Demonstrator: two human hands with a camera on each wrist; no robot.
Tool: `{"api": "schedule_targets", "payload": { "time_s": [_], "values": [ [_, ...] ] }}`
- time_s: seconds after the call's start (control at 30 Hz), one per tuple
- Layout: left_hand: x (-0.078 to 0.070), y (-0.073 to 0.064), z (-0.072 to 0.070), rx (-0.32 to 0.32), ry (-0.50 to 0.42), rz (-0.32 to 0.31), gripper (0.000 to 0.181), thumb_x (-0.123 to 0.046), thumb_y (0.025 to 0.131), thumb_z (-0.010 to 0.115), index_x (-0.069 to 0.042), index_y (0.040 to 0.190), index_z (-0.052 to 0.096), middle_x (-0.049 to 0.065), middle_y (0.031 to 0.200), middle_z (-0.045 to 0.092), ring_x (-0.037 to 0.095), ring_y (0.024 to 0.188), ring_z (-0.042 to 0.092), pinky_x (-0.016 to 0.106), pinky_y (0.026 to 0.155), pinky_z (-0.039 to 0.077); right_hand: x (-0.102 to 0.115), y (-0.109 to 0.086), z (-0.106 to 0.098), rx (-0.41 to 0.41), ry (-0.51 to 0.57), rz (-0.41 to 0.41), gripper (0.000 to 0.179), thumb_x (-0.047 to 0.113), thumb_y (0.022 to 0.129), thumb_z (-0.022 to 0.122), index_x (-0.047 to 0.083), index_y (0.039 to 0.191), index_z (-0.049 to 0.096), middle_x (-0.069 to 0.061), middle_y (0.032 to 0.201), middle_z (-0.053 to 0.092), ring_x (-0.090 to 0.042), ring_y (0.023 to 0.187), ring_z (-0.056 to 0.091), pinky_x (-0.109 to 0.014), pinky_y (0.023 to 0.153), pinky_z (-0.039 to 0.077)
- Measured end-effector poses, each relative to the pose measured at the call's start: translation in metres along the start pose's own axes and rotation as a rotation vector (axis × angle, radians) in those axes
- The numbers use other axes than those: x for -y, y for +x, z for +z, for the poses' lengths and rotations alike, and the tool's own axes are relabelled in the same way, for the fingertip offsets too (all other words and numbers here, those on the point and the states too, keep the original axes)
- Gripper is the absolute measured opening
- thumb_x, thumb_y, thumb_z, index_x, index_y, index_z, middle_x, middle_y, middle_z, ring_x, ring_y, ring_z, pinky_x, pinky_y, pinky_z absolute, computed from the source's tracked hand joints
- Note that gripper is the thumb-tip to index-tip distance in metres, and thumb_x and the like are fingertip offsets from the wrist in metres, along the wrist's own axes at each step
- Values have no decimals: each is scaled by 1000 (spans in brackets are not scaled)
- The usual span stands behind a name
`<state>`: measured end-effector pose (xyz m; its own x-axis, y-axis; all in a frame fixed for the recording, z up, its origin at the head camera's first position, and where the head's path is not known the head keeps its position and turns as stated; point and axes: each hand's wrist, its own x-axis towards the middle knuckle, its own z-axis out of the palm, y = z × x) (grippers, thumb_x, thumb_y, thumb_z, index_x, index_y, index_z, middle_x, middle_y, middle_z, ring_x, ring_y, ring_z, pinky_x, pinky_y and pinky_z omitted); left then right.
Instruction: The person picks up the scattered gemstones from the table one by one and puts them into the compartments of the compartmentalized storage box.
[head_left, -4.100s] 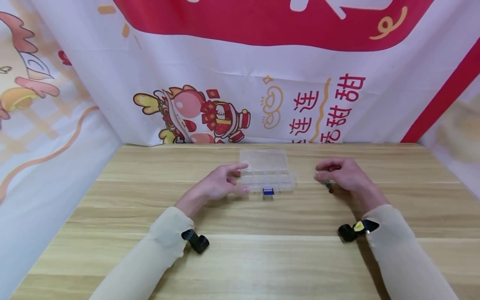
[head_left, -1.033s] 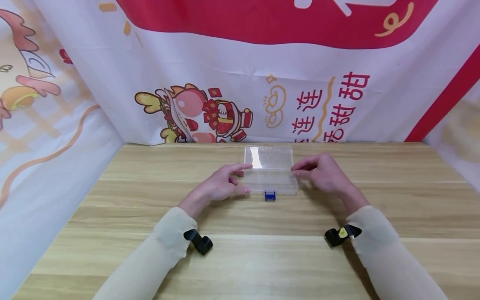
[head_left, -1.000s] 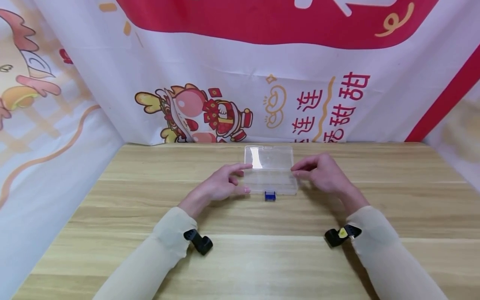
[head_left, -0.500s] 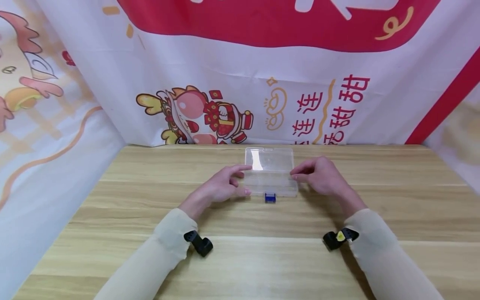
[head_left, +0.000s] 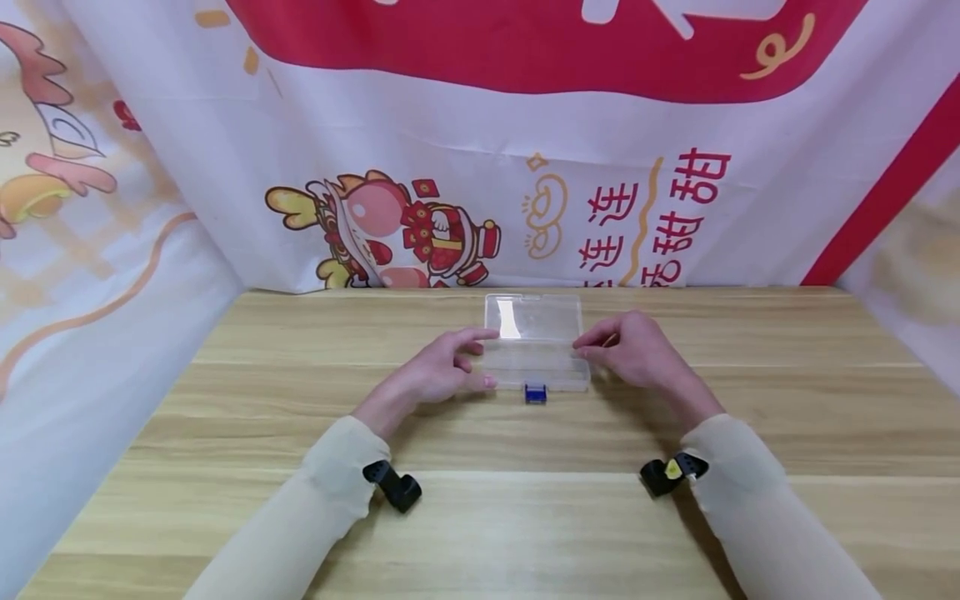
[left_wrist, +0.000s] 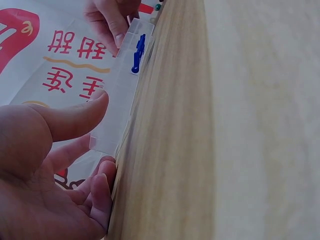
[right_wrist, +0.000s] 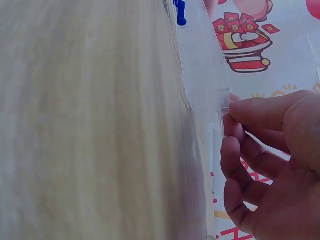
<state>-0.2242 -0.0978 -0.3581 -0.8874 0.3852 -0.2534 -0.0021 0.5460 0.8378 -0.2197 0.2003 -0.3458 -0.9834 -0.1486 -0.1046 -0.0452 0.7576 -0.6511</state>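
A clear plastic box (head_left: 536, 357) stands on the table with its lid (head_left: 543, 317) tilted up at the back. Its blue latch (head_left: 536, 393) hangs at the front. My left hand (head_left: 442, 367) rests at the box's left end, thumb at the front corner and index finger extended along the lid hinge. At the right end, my right hand (head_left: 630, 348) pinches the box's edge between thumb and index finger, its other fingers curled, as the right wrist view shows. In the left wrist view, a small green and red thing (left_wrist: 158, 7) lies beyond the box.
The wooden table (head_left: 480, 517) ends at a white printed cloth (head_left: 465, 125) close behind the box. More cloth (head_left: 150, 208) hangs on the left. Each forearm carries a black wrist camera, one on the left (head_left: 393, 486) and one on the right (head_left: 673, 475).
Over about four seconds my right hand has moved left from the small green and red thing to the box's right end. It shifts slightly within the last second; the left hand stays put.
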Motion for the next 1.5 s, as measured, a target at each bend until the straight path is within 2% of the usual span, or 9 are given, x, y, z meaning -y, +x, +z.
{"api": "schedule_targets", "payload": {
  "time_s": [0.47,1.17,1.5],
  "values": [
    [4,0,0,5,-7,-3,65,-21,98,78,-35,156,52,9,151,53,28,118,55,42,104,47,-1,0,2,25,-1,11,16,18,100,74,17,113,83,-6,107,75,-22,91,61,-31,70,52],
    [1,-1,1,-1,-9,3,66,-19,97,78,-33,156,52,10,151,53,27,116,54,39,100,45,-1,0,-1,31,-9,14,16,20,101,72,18,113,82,-6,107,73,-22,90,60,-31,70,52],
    [1,1,1,-3,-3,13,68,-18,96,80,-32,156,52,10,150,53,26,114,53,37,97,45,-2,0,-3,20,-24,-12,16,21,101,73,18,113,83,-5,104,76,-21,87,59,-30,66,50]
  ]
}}
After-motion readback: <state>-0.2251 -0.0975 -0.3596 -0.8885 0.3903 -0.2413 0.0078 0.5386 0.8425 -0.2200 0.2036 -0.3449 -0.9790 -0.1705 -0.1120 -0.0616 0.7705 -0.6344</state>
